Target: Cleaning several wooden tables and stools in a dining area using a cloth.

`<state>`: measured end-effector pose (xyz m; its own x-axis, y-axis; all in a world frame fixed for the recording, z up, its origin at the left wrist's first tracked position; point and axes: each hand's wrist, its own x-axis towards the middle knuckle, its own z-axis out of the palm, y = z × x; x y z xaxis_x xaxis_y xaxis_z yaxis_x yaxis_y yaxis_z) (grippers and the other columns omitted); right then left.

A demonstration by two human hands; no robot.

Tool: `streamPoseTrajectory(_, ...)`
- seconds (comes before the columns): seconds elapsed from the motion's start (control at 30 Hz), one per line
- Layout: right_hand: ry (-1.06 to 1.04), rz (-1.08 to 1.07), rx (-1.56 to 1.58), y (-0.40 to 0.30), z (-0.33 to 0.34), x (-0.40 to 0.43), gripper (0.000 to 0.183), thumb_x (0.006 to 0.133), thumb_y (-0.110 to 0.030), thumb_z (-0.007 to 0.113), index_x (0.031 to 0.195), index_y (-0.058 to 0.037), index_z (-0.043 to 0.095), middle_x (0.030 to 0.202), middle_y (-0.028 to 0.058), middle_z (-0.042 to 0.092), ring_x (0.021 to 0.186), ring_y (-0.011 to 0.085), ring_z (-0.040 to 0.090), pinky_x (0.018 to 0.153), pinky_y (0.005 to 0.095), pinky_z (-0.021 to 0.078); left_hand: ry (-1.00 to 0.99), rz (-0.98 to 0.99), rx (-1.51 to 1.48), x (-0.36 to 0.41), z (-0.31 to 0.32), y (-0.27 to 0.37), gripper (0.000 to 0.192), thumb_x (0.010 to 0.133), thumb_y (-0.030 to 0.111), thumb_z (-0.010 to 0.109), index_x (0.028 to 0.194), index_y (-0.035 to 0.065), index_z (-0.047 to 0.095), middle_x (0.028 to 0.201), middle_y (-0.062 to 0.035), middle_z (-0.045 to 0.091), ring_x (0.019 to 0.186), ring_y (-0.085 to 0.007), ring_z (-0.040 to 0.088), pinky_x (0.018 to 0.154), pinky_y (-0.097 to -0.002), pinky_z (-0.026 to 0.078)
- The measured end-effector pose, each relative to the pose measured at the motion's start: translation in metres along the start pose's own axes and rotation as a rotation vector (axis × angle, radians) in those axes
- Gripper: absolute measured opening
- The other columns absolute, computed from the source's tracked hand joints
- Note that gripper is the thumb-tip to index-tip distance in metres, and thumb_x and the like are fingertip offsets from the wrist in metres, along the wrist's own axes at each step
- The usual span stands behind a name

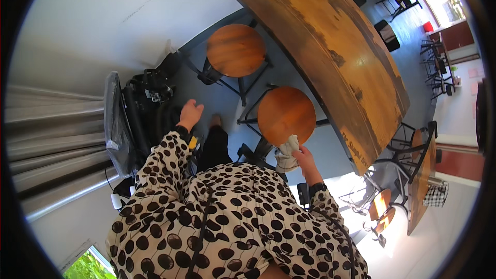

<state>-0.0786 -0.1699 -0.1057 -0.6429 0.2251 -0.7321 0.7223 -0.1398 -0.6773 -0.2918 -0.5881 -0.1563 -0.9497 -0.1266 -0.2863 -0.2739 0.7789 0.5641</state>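
Observation:
My right hand (306,162) grips a crumpled light cloth (287,154), which lies over the near edge of a round wooden stool seat (286,114). My left hand (191,113) is held out over the floor with nothing in it, its fingers partly curled and the thumb apart. Beyond the first stool stands a second round stool (236,50) on dark metal legs. To the right of both runs a long wooden table (329,46) with dark patches and lettering at its near end.
Black equipment (149,93) and a plastic-wrapped panel (116,124) stand by the wall at left, beside a grey curtain (58,131). More stools (379,201) and a smaller wooden table (420,190) are at lower right. My foot (215,121) is on the blue-grey floor.

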Motion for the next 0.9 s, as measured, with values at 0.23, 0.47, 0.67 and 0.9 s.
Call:
streamPoseTrajectory(0.23,0.194,0.151,-0.032,-0.026,0.045,0.014,0.042,0.077,-0.013,0.066,0.117,-0.0016,0.061,0.095,0.0068,0.065,0.083,0.0156,0.061,0.07,0.0272,0.0484,0.457,0.073,0.167,0.128,-0.054,0.034,0.048,0.082,0.027,0.065,0.12,0.0006,0.055,0.12,-0.021,0.057,0.114,-0.0395,0.052,0.096,-0.0455,0.043)
streamPoseTrajectory(0.47,0.085,0.09,-0.036,-0.114,0.135,0.065,0.044,0.082,-0.012,0.062,0.123,0.0007,0.057,0.105,0.0073,0.064,0.093,0.0156,0.06,0.08,0.028,0.0484,0.181,0.432,0.464,0.17,-0.057,0.034,0.043,0.078,0.022,0.067,0.114,0.0025,0.056,0.125,-0.0157,0.052,0.129,-0.0345,0.038,0.112,-0.05,0.023)
streamPoseTrajectory(0.67,0.129,-0.193,-0.202,-0.186,0.19,0.171,0.049,0.083,-0.02,0.067,0.127,-0.0009,0.055,0.108,0.0102,0.065,0.095,0.0171,0.061,0.08,0.0297,0.0492,-0.068,0.357,0.542,0.171,-0.044,0.053,0.036,0.079,0.027,0.064,0.106,0.0023,0.063,0.125,-0.015,0.052,0.129,-0.0333,0.038,0.114,-0.051,0.019)
streamPoseTrajectory(0.9,0.019,-0.352,-0.881,-0.217,0.239,0.255,0.059,0.082,-0.031,0.067,0.132,-0.0052,0.05,0.113,0.0235,0.061,0.107,0.0406,0.056,0.087,0.0467,0.0467,-0.3,0.382,0.734,0.182,-0.056,0.054,0.03,0.08,0.028,0.063,0.1,0.0052,0.067,0.104,-0.01,0.064,0.109,-0.0276,0.053,0.11,-0.048,0.026)
